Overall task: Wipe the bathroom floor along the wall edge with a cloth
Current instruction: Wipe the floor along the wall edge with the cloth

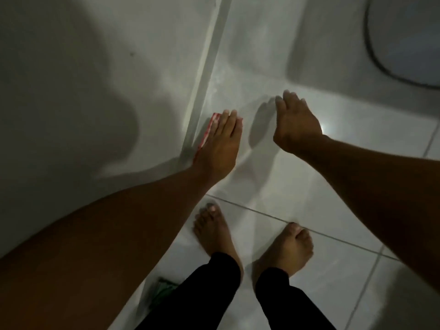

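White tiles make up the floor [321,186], glossy and crossed by dark grout lines; a grey wall [71,91] fills the frame from 8 to 12 o'clock, meeting the floor along a pale edge strip [204,75] that runs from 12 o'clock down toward the centre; the left hand [220,144] lies flat, fingers straight and together, pressing a red-and-white cloth [44,125] down on the floor just beside that strip, slightly to the 10 o'clock side of centre; only a narrow band of the cloth shows along the hand's wall side, the rest is hidden beneath the palm; the right hand [295,122] is at about 1 o'clock of centre, open, fingers loosely spread, holding nothing, its shadow on the tile just beside it; whether it touches the floor I cannot tell; two bare feet [283,251] stand on the tiles at 6 o'clock, with black trouser legs [214,289] above them; a small green thing [164,290], blurred, lies near 7 o'clock; a dark curved line [378,65] sweeps through the 2 o'clock corner.
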The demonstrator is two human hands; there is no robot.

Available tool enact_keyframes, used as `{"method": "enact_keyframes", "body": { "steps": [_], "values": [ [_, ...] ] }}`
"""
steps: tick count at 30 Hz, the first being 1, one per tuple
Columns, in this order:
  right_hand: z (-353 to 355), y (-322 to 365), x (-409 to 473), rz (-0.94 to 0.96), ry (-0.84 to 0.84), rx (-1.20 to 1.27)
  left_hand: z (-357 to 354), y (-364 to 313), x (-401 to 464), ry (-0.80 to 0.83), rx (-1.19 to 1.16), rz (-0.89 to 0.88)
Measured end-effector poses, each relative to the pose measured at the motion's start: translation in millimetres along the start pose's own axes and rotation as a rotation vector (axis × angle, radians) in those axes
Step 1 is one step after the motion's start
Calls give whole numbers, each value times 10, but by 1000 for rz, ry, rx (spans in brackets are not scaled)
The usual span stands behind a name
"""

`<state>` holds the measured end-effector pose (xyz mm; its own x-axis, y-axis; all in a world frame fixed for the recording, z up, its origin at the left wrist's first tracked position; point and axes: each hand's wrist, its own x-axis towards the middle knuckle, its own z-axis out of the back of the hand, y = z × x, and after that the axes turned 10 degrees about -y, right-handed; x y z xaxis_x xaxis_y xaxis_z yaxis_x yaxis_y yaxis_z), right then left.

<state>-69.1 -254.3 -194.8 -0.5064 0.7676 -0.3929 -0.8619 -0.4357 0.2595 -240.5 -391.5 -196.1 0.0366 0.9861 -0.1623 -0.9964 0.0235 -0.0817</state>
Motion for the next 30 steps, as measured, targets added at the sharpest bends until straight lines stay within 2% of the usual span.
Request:
{"method": "enact_keyframes", "body": {
  "steps": [4,8,13,17,21,23,27,30],
  "values": [
    [-384,-152,246,20,-23,8,-447,225,43,-20,17,82],
    [-542,-273,603,13,-101,9,-651,293,-42,-101,-98,224],
    [-717,-213,778,21,-302,-51,-730,448,287,-222,-63,188],
    [-891,-362,838,112,-477,-56,-846,435,534,-362,23,219],
    [-888,-456,950,155,-520,-53,-880,377,65,-313,-7,128],
    [-910,-459,962,164,-542,-51,-862,534,258,-328,0,90],
    [-903,-465,975,152,-520,-38,-838,472,770,-367,60,213],
    [-893,-453,968,145,-530,-35,-832,374,537,-298,33,200]
  ]
}}
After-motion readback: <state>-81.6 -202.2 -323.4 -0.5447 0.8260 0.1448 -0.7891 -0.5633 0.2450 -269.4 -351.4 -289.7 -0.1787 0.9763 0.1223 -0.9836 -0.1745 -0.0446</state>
